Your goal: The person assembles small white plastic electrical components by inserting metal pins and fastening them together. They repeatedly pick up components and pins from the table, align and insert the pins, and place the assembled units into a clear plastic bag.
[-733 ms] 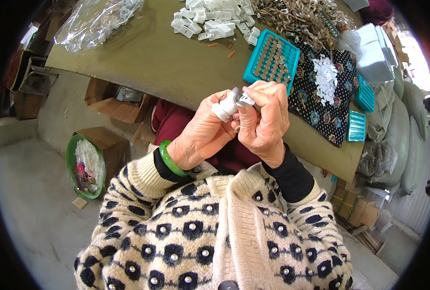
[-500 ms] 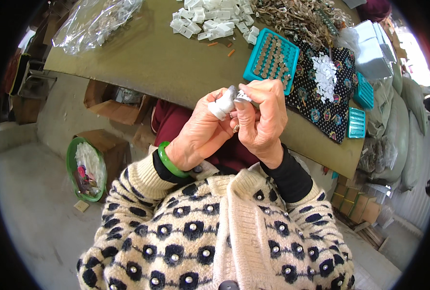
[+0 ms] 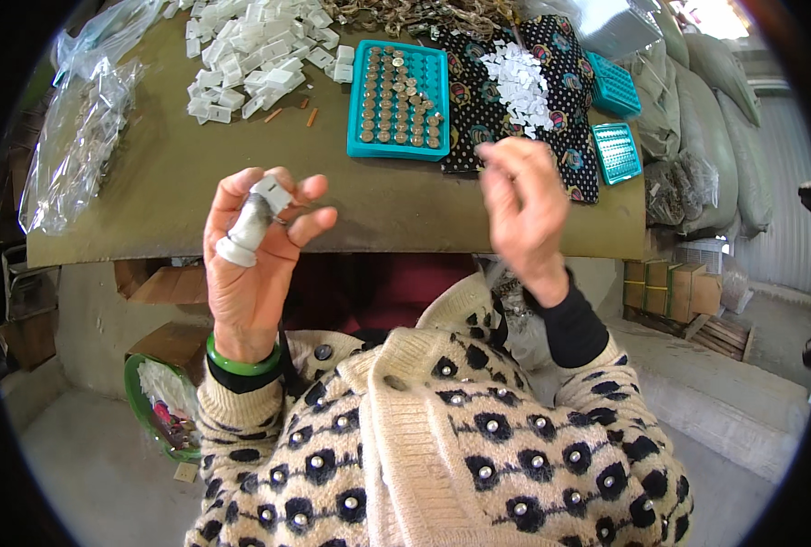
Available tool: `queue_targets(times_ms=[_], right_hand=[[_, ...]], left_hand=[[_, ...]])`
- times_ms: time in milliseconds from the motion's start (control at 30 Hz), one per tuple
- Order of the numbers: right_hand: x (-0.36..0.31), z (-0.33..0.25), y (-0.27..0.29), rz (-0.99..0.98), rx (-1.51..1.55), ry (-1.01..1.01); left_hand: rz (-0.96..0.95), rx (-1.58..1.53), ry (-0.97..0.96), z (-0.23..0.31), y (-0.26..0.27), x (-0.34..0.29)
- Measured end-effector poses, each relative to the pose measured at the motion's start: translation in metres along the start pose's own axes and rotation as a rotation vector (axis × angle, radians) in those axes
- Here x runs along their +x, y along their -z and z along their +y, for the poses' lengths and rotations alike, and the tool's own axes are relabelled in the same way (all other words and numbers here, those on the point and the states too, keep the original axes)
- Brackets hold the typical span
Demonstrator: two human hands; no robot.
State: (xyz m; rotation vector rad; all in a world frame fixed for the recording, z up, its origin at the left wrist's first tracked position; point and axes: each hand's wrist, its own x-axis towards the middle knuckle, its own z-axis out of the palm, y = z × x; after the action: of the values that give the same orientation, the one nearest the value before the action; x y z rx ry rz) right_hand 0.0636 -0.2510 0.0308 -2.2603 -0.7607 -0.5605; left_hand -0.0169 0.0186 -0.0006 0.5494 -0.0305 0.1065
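Note:
My left hand (image 3: 258, 251) is raised over the table's front edge, palm turned up. Between its fingertips it grips a small white plastic casing (image 3: 272, 191). A grey and white wrap (image 3: 247, 230) covers the left thumb. Apart from it, my right hand (image 3: 526, 205) hovers over the front of the table, just below a patterned dark cloth (image 3: 465, 123). Its fingers are loosely bent, slightly blurred, with a gap to the thumb and nothing visible in them. A pile of white chips (image 3: 519, 87) lies on that cloth, beyond the right hand.
A teal tray (image 3: 354, 137) with rows of round brown metal pieces stands mid-table. White plastic casings (image 3: 260, 55) are heaped at the back left, beside a clear plastic bag (image 3: 77, 146). Two teal trays (image 3: 613, 87) (image 3: 617, 155) sit at the right. A green basin (image 3: 137, 401) is on the floor.
My hands, together before, are now apart. The left has moved left with the white casing; the right has moved right toward the cloth. The view has shifted, showing more of the table's right side.

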Motion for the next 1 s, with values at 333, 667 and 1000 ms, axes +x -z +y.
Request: queue_targets(times_ms=[333,667,1000], right_hand=[[0.007,0.102,0.017,-0.111,-0.365,-0.097],[0.018,0.109,0.020,-0.129,-0.345,-0.025],[0.025,0.013,-0.001,-0.112,0.681,-0.457]], left_hand=[[0.009,0.194,-0.020,-0.022,0.006,0.016],[0.089,0.152,0.137,-0.026,0.005,0.017],[0.060,0.085,0.201,-0.023,0.001,0.015]])
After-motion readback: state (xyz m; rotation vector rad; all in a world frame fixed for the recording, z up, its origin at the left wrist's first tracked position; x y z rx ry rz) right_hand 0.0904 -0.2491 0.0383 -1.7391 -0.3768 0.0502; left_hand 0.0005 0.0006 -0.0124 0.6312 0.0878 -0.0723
